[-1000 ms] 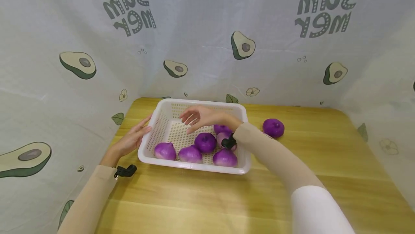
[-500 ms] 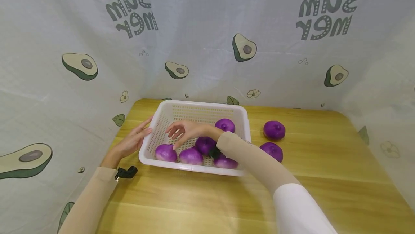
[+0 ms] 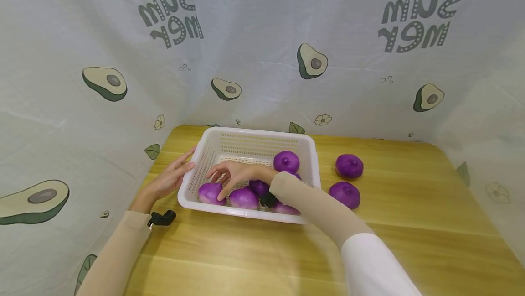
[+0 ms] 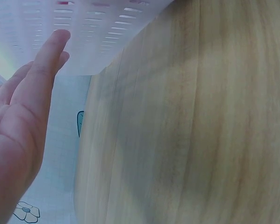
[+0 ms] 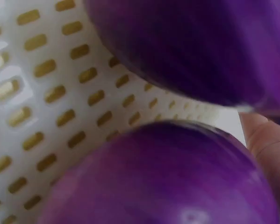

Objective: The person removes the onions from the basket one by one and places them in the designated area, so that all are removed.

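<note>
A white perforated plastic basket (image 3: 246, 215) stands on the wooden table with several purple onions in it. My left hand (image 3: 170, 179) rests against the basket's left side, fingers fairly straight along the wall; the left wrist view shows that hand (image 4: 23, 116) beside the slotted wall. My right hand (image 3: 235, 173) is down inside the basket at the front left. Its thumb lies on a purple onion (image 3: 209, 193) there, and the fingers curl over its far side. Just right of it sits another onion (image 3: 244, 199). In the right wrist view two onions fill much of the picture, partly hiding the hand (image 5: 270, 144).
Two more purple onions, a farther one (image 3: 349, 166) and a nearer one (image 3: 344, 194), lie on the table (image 3: 410, 195) right of the basket. An avocado-print curtain (image 3: 262, 59) hangs behind and along both sides. The right forearm crosses over the basket's right front rim.
My right hand has moved left and down in the basket, onto the front-left onion. Its arm has uncovered the nearer onion on the table. The left hand stays at the basket's side.
</note>
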Demonstrator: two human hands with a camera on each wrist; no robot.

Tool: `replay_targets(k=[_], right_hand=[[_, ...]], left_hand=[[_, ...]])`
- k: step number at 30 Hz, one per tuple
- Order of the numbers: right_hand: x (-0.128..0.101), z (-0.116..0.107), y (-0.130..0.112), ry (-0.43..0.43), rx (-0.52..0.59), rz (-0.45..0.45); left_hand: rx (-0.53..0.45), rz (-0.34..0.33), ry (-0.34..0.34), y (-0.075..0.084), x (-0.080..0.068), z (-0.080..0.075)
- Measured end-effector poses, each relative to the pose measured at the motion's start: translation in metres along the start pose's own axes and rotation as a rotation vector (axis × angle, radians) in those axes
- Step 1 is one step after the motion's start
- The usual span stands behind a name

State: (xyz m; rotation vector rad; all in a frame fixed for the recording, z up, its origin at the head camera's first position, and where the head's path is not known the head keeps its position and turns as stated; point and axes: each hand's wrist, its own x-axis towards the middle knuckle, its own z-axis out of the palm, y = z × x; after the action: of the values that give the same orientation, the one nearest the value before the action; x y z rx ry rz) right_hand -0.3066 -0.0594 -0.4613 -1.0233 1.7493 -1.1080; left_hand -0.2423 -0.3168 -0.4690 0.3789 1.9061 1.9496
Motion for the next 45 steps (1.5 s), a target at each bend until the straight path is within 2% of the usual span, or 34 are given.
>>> replay_targets(k=[13, 20, 25, 33, 45], right_hand=[[0.004, 0.009, 0.005, -0.012, -0.073, -0.026], [0.001, 0.010, 0.005, -0.001, -0.008, 0.006], [-0.002, 0.009, 0.001, 0.005, -0.001, 0.011], [-0.010, -0.004, -0.005, 0.035, -0.030, -0.028], [-0.036, -0.034, -0.034, 0.129, -0.067, -0.134]], left_hand=[[0.003, 0.006, -0.006, -0.002, -0.002, 0.000], [0.001, 0.005, -0.003, -0.002, -0.001, 0.002], [0.014, -0.002, 0.006, -0.001, -0.001, 0.002], [0.001, -0.002, -0.004, -0.002, 0.000, 0.002], [-0.026, 0.012, -0.006, -0.003, -0.001, 0.000]])
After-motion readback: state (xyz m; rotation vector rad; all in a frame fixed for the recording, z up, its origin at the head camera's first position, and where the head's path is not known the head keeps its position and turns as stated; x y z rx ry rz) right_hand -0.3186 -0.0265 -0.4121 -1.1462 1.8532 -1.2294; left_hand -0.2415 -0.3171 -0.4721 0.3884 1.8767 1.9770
